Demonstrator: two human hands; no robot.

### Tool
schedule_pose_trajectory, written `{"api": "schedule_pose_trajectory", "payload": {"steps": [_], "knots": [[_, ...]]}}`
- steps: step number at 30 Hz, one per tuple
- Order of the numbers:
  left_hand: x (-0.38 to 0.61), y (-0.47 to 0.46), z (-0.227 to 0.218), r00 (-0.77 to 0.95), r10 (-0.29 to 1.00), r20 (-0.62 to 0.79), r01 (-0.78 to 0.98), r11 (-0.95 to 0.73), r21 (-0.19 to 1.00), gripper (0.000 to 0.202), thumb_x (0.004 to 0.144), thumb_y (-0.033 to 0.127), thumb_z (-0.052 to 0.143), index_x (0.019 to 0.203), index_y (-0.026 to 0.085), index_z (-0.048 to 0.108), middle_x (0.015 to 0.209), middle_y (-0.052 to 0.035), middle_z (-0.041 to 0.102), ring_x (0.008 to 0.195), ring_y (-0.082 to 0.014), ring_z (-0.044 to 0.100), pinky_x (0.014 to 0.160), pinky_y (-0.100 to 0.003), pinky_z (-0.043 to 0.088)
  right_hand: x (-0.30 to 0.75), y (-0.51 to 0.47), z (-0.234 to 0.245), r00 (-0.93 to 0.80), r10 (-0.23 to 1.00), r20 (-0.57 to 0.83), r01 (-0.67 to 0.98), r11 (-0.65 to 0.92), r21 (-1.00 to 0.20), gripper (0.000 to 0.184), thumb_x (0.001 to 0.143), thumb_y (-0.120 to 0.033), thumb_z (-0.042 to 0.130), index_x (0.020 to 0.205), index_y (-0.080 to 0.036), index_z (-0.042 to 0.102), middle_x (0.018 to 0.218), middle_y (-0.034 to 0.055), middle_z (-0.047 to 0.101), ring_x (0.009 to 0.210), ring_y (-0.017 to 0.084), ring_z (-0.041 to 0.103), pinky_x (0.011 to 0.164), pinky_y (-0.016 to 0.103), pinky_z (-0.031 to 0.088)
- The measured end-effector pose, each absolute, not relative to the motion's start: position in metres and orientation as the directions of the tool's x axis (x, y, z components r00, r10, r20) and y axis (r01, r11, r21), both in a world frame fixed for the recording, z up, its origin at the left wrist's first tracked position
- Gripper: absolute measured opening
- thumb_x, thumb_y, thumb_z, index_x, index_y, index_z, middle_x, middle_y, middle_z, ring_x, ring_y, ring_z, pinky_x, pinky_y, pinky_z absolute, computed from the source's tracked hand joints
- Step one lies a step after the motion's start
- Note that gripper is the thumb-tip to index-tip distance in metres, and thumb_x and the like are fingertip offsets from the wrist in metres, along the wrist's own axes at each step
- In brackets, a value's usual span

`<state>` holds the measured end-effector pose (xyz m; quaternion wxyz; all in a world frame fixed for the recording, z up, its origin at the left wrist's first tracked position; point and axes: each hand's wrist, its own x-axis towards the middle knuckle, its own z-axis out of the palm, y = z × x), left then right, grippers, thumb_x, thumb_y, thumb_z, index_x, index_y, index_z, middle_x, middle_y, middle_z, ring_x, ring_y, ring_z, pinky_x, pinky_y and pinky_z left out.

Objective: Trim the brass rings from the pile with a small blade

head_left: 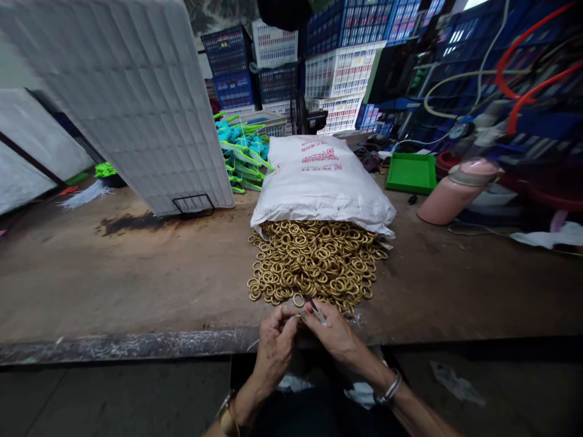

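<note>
Close to the table's front edge, my two hands meet just below a heap of gold rings (pixel 314 261). My left hand (pixel 277 340) is closed in a pinch on a single gold ring (pixel 298 316), mostly covered by the fingertips. My right hand (pixel 334 334) is closed around a small bladed metal tool (pixel 319 313), its dark tip pointing up and left; its exact kind is hard to see. The right fingertips also come close to the pinched ring. The heap spills from under a white woven sack (pixel 319 182) with red print.
A tall white quilted-looking panel (pixel 159 109) stands in a black wire stand (pixel 194 204) at left. Green and turquoise plastic pieces (pixel 243 152) lie behind the sack. To the right are a green tray (pixel 411 172) and a pink bottle (pixel 458 191). Stacked crates (pixel 337 73) fill the back.
</note>
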<state>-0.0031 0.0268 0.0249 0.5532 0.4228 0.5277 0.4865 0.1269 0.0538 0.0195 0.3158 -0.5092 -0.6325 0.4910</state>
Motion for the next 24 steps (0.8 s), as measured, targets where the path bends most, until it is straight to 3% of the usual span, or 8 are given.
{"api": "schedule_pose_trajectory", "payload": {"steps": [3,6,11,16,19,24], "knots": [[-0.002,0.025,0.025,-0.083,0.983,-0.165,-0.094,0.157,0.983,0.01,0.071,0.025,0.058,0.069,0.015,0.057,0.055,0.0034,0.052,0.047,-0.0075,0.043,0.049,-0.018,0.037,0.124,0.053,0.016,-0.279,0.951,-0.133,0.283,-0.051,-0.958,0.024,0.078,-0.037,0.042,0.073,-0.016,0.052,0.062,-0.0026,0.049,0.056,0.009,0.041,0.052,0.02,0.034],[-0.002,0.023,0.026,-0.073,0.979,-0.191,-0.127,0.181,0.975,0.014,0.071,0.029,0.058,0.068,0.015,0.056,0.048,0.0059,0.047,0.04,-0.0059,0.037,0.042,-0.017,0.033,0.121,0.054,0.014,-0.267,0.949,-0.17,0.296,-0.088,-0.951,0.025,0.077,-0.037,0.041,0.065,-0.017,0.048,0.054,-0.0047,0.043,0.049,0.008,0.037,0.047,0.019,0.03],[-0.006,0.02,0.022,0.086,0.942,-0.325,-0.169,0.335,0.927,0.028,0.073,0.044,0.055,0.07,0.016,0.052,0.048,0.0058,0.046,0.034,-0.004,0.035,0.034,-0.015,0.028,0.116,0.056,0.015,-0.191,0.971,-0.145,0.317,-0.078,-0.945,0.022,0.073,-0.034,0.044,0.058,-0.018,0.043,0.052,-0.0055,0.04,0.048,0.008,0.034,0.046,0.019,0.028],[-0.007,0.018,0.02,0.152,0.93,-0.336,-0.322,0.368,0.872,0.028,0.075,0.043,0.054,0.068,0.016,0.048,0.051,0.0055,0.047,0.034,-0.0035,0.036,0.033,-0.014,0.03,0.117,0.056,0.015,-0.201,0.968,-0.151,0.345,-0.074,-0.936,0.028,0.079,-0.038,0.036,0.059,-0.018,0.043,0.051,-0.0045,0.043,0.046,0.008,0.037,0.046,0.02,0.029],[-0.007,0.017,0.021,0.121,0.944,-0.308,-0.386,0.331,0.861,0.026,0.075,0.041,0.055,0.072,0.017,0.046,0.053,0.0052,0.049,0.035,-0.0036,0.037,0.034,-0.015,0.031,0.12,0.055,0.015,-0.19,0.978,-0.082,0.482,0.02,-0.876,0.028,0.081,-0.035,0.033,0.062,-0.018,0.045,0.053,-0.0024,0.047,0.05,0.01,0.041,0.048,0.021,0.03],[-0.008,0.016,0.022,0.081,0.948,-0.307,-0.416,0.312,0.854,0.026,0.076,0.041,0.055,0.073,0.017,0.046,0.055,0.0044,0.051,0.038,-0.0035,0.039,0.036,-0.014,0.033,0.122,0.047,0.02,-0.319,0.947,-0.022,0.656,0.204,-0.727,0.018,0.076,-0.02,0.035,0.074,-0.019,0.053,0.062,0.0,0.055,0.056,0.012,0.047,0.054,0.021,0.031]]}}
